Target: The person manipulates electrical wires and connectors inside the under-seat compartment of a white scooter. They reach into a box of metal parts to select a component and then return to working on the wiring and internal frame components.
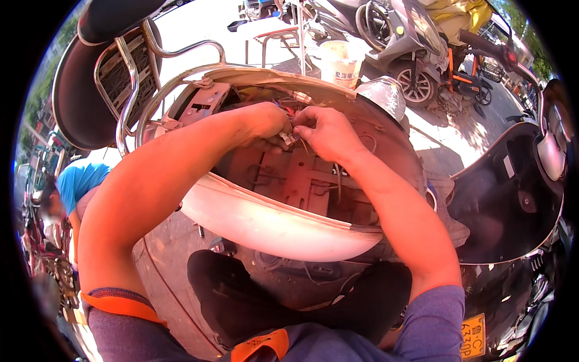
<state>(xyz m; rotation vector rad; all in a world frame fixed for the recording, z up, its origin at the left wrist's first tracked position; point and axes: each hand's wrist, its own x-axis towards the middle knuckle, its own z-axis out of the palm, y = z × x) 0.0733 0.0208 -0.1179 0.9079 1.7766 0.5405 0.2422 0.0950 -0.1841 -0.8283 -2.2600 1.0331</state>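
Both my hands meet above the opened body of a scooter (271, 220), over its bare inner compartment. My left hand (269, 123) is closed, its fingers curled around a small pale wire connector (288, 139). Close against it, my right hand (325, 130) pinches thin wires with thumb and forefinger; the fingertips partly hide them. Coloured wires (290, 111) show between the two hands. Another white connector (301, 96) lies on the wiring just beyond them. Below the hands, the reddish-brown metal frame (295, 181) of the compartment is dusty, with loose cables beside it.
A chrome rail (128, 90) and dark backrest (84, 90) rise at the left. Beyond the scooter stand a pale bucket (341, 63) and parked scooters (416, 45). A black front panel (506, 193) is at the right. Someone in a blue shirt (84, 181) bends over at the left.
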